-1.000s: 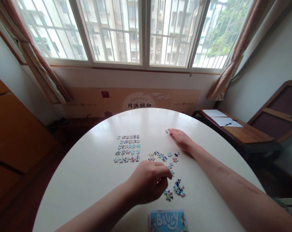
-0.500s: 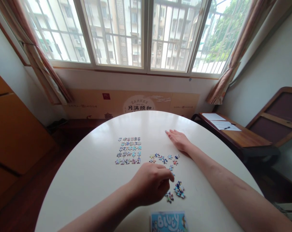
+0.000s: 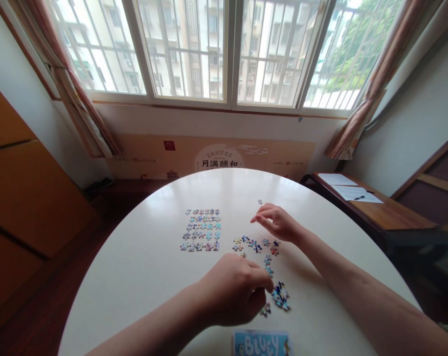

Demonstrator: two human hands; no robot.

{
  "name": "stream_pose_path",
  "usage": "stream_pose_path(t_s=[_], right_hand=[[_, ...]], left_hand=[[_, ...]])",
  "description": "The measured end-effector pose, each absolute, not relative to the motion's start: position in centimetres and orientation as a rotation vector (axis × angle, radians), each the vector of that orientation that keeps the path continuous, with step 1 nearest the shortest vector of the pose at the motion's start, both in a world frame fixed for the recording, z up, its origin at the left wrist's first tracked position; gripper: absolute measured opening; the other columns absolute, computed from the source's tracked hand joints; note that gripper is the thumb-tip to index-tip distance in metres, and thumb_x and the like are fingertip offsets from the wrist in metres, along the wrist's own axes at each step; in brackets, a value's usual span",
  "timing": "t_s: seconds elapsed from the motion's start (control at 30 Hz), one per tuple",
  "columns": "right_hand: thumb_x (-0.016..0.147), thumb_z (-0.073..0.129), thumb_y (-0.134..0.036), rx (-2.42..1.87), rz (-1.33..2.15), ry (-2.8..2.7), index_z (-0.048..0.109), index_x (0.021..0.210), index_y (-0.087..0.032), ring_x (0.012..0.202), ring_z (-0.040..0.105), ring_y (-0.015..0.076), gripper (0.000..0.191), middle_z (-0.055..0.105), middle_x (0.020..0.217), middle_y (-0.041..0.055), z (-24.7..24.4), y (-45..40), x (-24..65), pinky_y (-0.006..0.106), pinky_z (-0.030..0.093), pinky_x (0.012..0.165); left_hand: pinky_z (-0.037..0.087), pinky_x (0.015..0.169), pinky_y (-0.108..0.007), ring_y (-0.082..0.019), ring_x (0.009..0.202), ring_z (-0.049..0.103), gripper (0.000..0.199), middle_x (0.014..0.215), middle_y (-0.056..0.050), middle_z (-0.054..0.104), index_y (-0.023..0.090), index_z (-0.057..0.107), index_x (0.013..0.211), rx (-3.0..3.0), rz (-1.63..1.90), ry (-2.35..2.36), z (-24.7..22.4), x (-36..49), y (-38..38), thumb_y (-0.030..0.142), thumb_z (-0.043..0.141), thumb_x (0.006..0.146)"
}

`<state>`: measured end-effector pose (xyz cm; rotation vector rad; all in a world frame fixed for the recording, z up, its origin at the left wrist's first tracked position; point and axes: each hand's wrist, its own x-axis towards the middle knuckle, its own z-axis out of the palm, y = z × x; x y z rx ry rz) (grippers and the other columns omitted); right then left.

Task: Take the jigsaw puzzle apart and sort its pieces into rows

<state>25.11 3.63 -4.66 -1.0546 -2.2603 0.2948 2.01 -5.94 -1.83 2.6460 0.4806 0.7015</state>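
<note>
My left hand (image 3: 236, 289) is curled above the near part of the white table (image 3: 135, 291), its fingertips beside a heap of puzzle pieces (image 3: 281, 296). Whatever its fingers may hold is hidden. Farther off, my right hand (image 3: 279, 223) hovers with fingers loosely stretched out and nothing visible in them. Just beyond those fingers lies a single puzzle piece (image 3: 260, 201). Loose puzzle pieces (image 3: 252, 245) are scattered between the two hands. To the left, several rows of puzzle pieces (image 3: 201, 227) lie lined up but apart.
A blue Bluey box (image 3: 261, 343) lies at the near edge of the view. Right of the table stands a wooden chair (image 3: 409, 215) with papers (image 3: 357, 193) and a pen on it. A printed cardboard panel (image 3: 172, 158) leans under the window.
My right hand has lifted and drawn back toward me from the far puzzle piece, leaving it on the table. The left hand stays curled near the heap. The view has shifted slightly.
</note>
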Motion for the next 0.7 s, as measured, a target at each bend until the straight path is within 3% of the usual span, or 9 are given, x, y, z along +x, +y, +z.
stream_pose_path(t_s=[0.1, 0.27, 0.37, 0.47, 0.57, 0.63, 0.7], right_hand=[[0.101, 0.042, -0.041, -0.902, 0.348, -2.44, 0.078, 0.095, -0.025, 0.092, 0.061, 0.0214, 0.039, 0.073, 0.095, 0.0061, -3.6, 2.4, 22.6, 0.04, 0.046, 0.09], [0.102, 0.036, -0.044, -1.056, 0.245, -2.613, 0.073, 0.113, -0.033, 0.129, 0.046, 0.0289, 0.041, 0.058, 0.139, 0.0029, -3.9, 1.7, 21.2, 0.048, 0.032, 0.107], [0.102, 0.029, -0.047, -1.284, 0.124, -2.544, 0.07, 0.119, -0.033, 0.141, 0.034, 0.0308, 0.047, 0.047, 0.15, 0.0023, -4.7, 2.4, 21.6, 0.051, 0.03, 0.109], [0.102, 0.033, -0.043, -1.506, -0.053, -2.349, 0.077, 0.103, -0.027, 0.137, 0.041, 0.032, 0.047, 0.056, 0.142, 0.0055, -5.2, 3.6, 23.4, 0.05, 0.034, 0.106], [0.095, 0.047, -0.03, -1.556, -0.089, -2.278, 0.08, 0.085, -0.02, 0.117, 0.058, 0.0323, 0.036, 0.07, 0.118, 0.0113, -5.5, 4.7, 26.3, 0.049, 0.04, 0.1], [0.09, 0.054, -0.024, -1.535, -0.079, -2.261, 0.079, 0.092, -0.022, 0.106, 0.063, 0.0287, 0.026, 0.074, 0.11, 0.0087, -5.7, 5.2, 28.1, 0.044, 0.044, 0.097], [0.088, 0.054, -0.018, -1.488, -0.051, -2.261, 0.078, 0.101, -0.025, 0.102, 0.065, 0.0237, 0.028, 0.074, 0.109, 0.0046, -6.0, 5.5, 29.4, 0.038, 0.047, 0.095]], left_hand=[[0.046, 0.052, -0.022, -0.01, 0.052, 0.056, 0.024, 0.065, 0.003, 0.067, 0.021, 0.072, 0.08, 2.681, 0.636, 0.481, -1.5, 2.0, -6.2, 0.009, 0.052, 0.073], [0.046, 0.054, -0.023, -0.011, 0.053, 0.056, 0.024, 0.066, 0.002, 0.068, 0.022, 0.073, 0.081, 2.687, 0.587, 0.501, -1.4, 2.1, -6.3, 0.01, 0.053, 0.074], [0.047, 0.056, -0.024, -0.012, 0.054, 0.058, 0.025, 0.069, 0.002, 0.069, 0.023, 0.073, 0.084, 2.681, 0.59, 0.51, -1.5, 2.1, -6.1, 0.01, 0.054, 0.075], [0.05, 0.059, -0.023, -0.012, 0.056, 0.061, 0.025, 0.07, 0.002, 0.069, 0.022, 0.073, 0.084, 2.68, 0.592, 0.51, -1.6, 2.1, -6.1, 0.009, 0.054, 0.074], [0.05, 0.058, -0.023, -0.012, 0.057, 0.062, 0.024, 0.069, 0.002, 0.069, 0.022, 0.072, 0.082, 2.688, 0.599, 0.501, -1.4, 2.1, -6.2, 0.009, 0.053, 0.074], [0.05, 0.057, -0.023, -0.012, 0.057, 0.062, 0.024, 0.067, 0.002, 0.069, 0.022, 0.072, 0.082, 2.691, 0.616, 0.497, -1.3, 2.0, -6.2, 0.01, 0.053, 0.074], [0.05, 0.057, -0.023, -0.012, 0.056, 0.062, 0.025, 0.068, 0.002, 0.069, 0.022, 0.072, 0.083, 2.689, 0.638, 0.503, -1.3, 2.0, -6.2, 0.01, 0.052, 0.075]])
